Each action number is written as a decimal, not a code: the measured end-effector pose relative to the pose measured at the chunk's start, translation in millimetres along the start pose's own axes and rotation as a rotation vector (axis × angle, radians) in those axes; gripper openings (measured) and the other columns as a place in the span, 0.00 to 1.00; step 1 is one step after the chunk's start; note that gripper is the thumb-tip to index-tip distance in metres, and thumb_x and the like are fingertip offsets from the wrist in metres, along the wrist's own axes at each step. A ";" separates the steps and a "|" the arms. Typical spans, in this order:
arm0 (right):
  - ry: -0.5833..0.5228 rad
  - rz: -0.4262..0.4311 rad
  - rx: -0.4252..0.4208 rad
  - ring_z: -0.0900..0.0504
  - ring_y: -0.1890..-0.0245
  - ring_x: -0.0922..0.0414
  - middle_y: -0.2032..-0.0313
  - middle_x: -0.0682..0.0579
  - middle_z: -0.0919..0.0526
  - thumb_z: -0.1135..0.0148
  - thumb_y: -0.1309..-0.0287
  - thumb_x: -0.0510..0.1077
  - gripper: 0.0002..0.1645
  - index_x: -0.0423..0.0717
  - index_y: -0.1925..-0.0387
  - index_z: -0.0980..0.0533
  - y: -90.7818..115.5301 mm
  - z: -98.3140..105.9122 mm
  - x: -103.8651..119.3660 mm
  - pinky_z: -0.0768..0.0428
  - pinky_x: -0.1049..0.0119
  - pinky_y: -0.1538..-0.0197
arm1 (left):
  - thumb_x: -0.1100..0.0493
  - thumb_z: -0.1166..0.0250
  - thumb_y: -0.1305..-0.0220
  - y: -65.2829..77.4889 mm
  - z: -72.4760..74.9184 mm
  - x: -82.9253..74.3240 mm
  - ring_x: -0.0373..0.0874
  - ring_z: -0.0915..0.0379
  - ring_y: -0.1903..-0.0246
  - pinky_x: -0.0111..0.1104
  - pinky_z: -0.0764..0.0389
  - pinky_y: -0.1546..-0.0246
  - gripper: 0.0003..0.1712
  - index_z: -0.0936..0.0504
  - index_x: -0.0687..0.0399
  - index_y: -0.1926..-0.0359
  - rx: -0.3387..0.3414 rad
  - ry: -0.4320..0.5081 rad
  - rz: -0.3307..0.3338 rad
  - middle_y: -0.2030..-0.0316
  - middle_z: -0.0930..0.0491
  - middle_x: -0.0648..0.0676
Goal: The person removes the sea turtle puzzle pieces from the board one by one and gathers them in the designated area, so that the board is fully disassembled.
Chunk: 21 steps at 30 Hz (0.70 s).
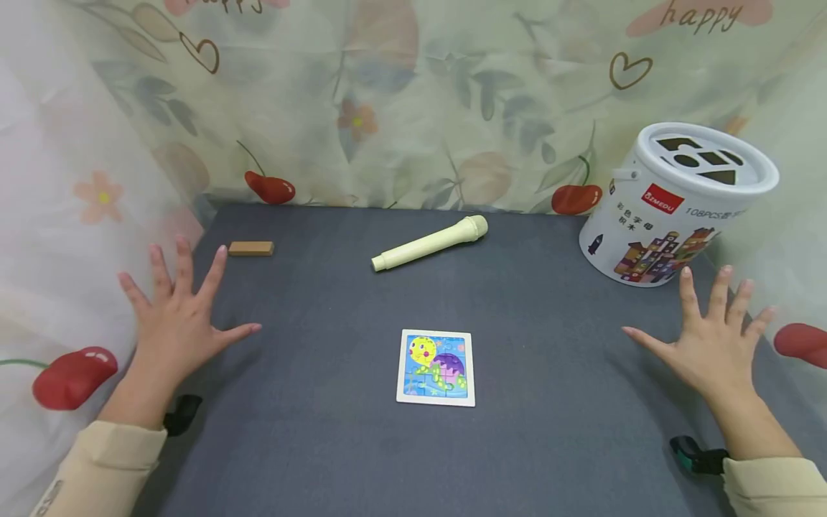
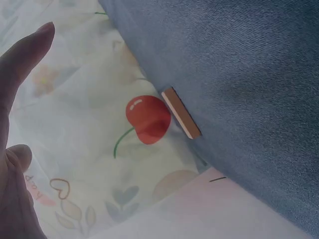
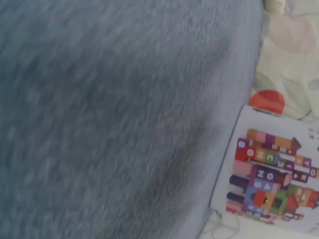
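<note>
Fingers point(image 1: 184, 269) are standing straight and spread apart as we are viewing a person's left hand point(image 1: 176, 327) and right hand point(image 1: 716, 348) hovering over opposite sides of a dark grey, fabric-textured surface point(image 1: 530, 388), neither one holding anything. Ahead of the left hand, a small tan rectangular block point(image 1: 251, 248) is lying near the far left corner of the surface; the left wrist view is showing it apart from the fingers, close to a pale patterned cloth point(image 2: 89, 89). Beyond the right hand, a white cylindrical bucket point(image 1: 662, 215) with shaped holes in its top and printed building-block artwork is standing at the far right corner. Its lower wall is showing partly behind the right fingertips, and we are not making out any contact. Between the hands, a white-framed square turtle puzzle point(image 1: 436, 368) is resting near the middle, while a pale yellow, plastic-looking toy microphone point(image 1: 429, 245) is lying behind it. We are judging that doing this hover well is depending on balancing both palms at a like height and giving the bucket clearance, since a brushing fingertip could be nudging it. For the slim block, we are favouring a light pinch across its long sides.
</note>
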State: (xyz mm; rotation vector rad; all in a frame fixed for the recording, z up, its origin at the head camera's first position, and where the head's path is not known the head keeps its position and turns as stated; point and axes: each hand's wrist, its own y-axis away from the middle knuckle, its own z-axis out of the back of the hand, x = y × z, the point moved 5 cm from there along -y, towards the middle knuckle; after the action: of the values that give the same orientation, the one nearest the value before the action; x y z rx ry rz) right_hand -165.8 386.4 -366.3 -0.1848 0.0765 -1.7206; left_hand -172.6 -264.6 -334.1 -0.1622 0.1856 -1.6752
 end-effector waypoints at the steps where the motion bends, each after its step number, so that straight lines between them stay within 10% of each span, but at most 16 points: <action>1: -0.002 0.002 0.001 0.85 0.33 0.37 0.32 0.44 0.87 0.45 0.59 0.80 0.71 0.61 0.30 0.77 -1.1 -0.5 1.6 0.75 0.27 0.40 | 0.32 0.30 0.61 -0.4 0.1 -0.6 0.57 0.99 0.34 0.72 0.76 0.45 0.72 0.73 0.38 0.28 -0.003 0.002 -0.001 0.32 0.91 0.55; 11: -0.051 0.093 -0.003 0.87 0.32 0.42 0.31 0.47 0.86 0.45 0.57 0.78 0.68 0.59 0.28 0.73 -15.6 -8.7 29.4 0.80 0.30 0.40 | 0.18 0.44 0.60 -5.3 -6.3 -9.1 0.56 0.99 0.34 0.71 0.76 0.44 0.68 0.70 0.38 0.27 -0.001 0.008 0.000 0.31 0.91 0.55; 21: -0.099 0.163 -0.025 0.81 0.30 0.41 0.29 0.47 0.82 0.44 0.57 0.78 0.68 0.60 0.28 0.71 -32.5 -24.9 76.8 0.77 0.32 0.37 | 0.32 0.30 0.59 -15.5 -12.1 -28.3 0.57 0.98 0.34 0.72 0.73 0.43 0.71 0.72 0.37 0.28 -0.001 0.034 -0.028 0.32 0.92 0.55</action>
State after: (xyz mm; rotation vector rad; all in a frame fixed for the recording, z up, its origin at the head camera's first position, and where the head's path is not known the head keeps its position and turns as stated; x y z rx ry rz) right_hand -213.0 314.5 -379.6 -0.2753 0.0390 -1.5463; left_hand -187.0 -234.4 -342.5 -0.1373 0.2107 -1.7067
